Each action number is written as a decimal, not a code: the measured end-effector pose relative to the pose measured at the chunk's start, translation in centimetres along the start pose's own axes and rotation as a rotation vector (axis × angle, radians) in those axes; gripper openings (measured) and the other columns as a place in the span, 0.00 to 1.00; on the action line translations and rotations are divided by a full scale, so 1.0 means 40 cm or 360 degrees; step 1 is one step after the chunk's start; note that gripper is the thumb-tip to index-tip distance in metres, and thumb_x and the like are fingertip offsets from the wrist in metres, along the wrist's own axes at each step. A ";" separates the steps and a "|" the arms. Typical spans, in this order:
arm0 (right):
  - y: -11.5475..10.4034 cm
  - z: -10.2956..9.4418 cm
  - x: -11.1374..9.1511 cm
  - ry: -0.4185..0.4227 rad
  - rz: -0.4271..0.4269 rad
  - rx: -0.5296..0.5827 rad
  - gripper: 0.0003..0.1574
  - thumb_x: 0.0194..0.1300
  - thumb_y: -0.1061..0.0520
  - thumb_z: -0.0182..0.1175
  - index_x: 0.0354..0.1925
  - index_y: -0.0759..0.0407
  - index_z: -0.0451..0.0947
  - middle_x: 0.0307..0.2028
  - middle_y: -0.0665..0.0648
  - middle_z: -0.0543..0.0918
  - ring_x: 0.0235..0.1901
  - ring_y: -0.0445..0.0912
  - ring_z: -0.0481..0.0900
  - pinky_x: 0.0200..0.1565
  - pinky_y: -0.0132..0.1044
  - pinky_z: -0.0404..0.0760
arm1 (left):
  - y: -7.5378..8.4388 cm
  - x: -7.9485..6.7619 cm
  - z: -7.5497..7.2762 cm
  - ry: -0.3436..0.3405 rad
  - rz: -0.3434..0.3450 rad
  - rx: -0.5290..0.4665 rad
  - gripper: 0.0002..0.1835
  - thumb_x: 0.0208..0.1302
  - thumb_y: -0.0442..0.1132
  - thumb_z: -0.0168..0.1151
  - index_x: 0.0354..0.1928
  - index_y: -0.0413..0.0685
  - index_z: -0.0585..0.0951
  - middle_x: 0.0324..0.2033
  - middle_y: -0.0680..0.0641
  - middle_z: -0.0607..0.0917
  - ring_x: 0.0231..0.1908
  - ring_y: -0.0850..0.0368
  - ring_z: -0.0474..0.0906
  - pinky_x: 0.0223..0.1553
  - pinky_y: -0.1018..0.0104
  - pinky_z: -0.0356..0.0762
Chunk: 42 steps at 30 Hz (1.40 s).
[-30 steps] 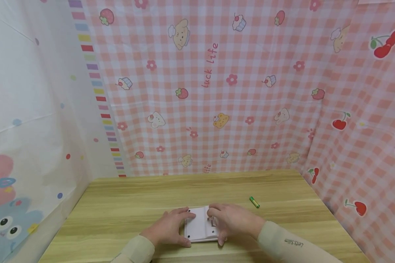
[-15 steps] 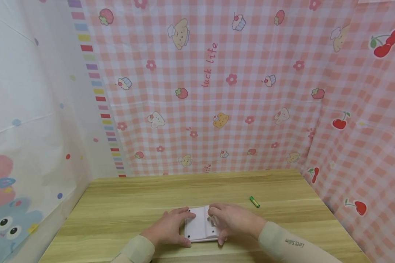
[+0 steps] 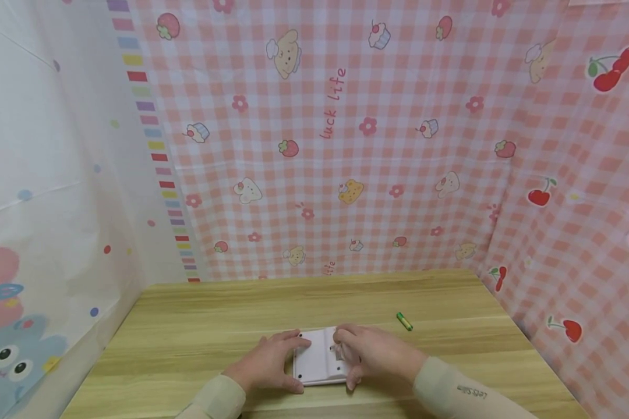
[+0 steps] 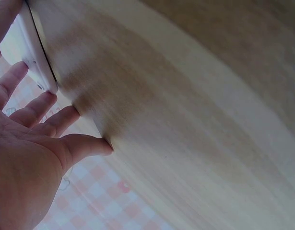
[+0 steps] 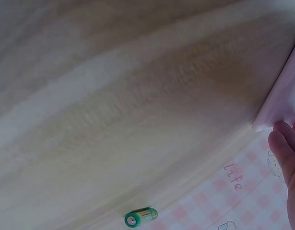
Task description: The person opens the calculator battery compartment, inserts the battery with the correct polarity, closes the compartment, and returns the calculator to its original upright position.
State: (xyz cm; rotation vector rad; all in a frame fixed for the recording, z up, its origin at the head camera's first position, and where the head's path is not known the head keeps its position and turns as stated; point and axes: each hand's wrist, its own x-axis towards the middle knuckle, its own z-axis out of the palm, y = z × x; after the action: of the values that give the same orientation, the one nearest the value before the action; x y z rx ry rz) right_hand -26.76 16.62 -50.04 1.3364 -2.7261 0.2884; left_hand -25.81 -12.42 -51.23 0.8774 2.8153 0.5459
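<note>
We see a left hand at the device's 9 o'clock, fingers spread and nearly straight against it, probably steadying it. The device lies flat on the table, apparently underside up for access. At its 3 o'clock, the right hand bends over it; we cannot tell whether it grips anything. At 2 o'clock, 1 battery lies apart, perhaps for easy reach.

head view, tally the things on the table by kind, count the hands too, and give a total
White device: 1
Green-and-yellow battery: 1
Hands: 2, left hand and right hand
Total: 4, leaving out anything the right hand hides
</note>
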 end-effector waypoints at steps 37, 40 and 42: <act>0.008 0.027 -0.021 0.0223 0.0054 -0.0042 0.23 0.65 0.42 0.60 0.56 0.44 0.71 0.52 0.44 0.78 0.39 0.33 0.75 0.43 0.31 0.81 | -0.014 -0.005 0.004 -0.0030 -0.0038 -0.0093 0.48 0.42 0.67 0.74 0.69 0.72 0.69 0.75 0.46 0.63 0.71 0.23 0.52 0.56 0.11 0.40; 0.009 0.031 -0.021 0.0245 0.0048 -0.0067 0.24 0.64 0.41 0.61 0.56 0.43 0.71 0.53 0.44 0.78 0.43 0.34 0.77 0.48 0.34 0.83 | -0.012 -0.005 0.005 -0.0028 -0.0043 -0.0094 0.48 0.41 0.68 0.74 0.68 0.72 0.69 0.75 0.46 0.63 0.71 0.23 0.53 0.56 0.11 0.41; 0.010 0.033 -0.021 0.0253 0.0046 -0.0085 0.24 0.64 0.41 0.61 0.56 0.43 0.71 0.53 0.44 0.79 0.47 0.36 0.78 0.50 0.36 0.83 | -0.011 -0.006 0.005 -0.0030 -0.0045 -0.0100 0.48 0.41 0.67 0.75 0.68 0.72 0.69 0.75 0.46 0.63 0.71 0.23 0.53 0.57 0.11 0.41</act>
State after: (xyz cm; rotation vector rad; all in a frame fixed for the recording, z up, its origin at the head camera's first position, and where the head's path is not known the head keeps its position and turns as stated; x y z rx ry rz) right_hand -26.56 17.25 -51.51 1.2063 -2.6048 0.3073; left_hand -25.79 -12.84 -51.58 0.8253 2.7729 0.6157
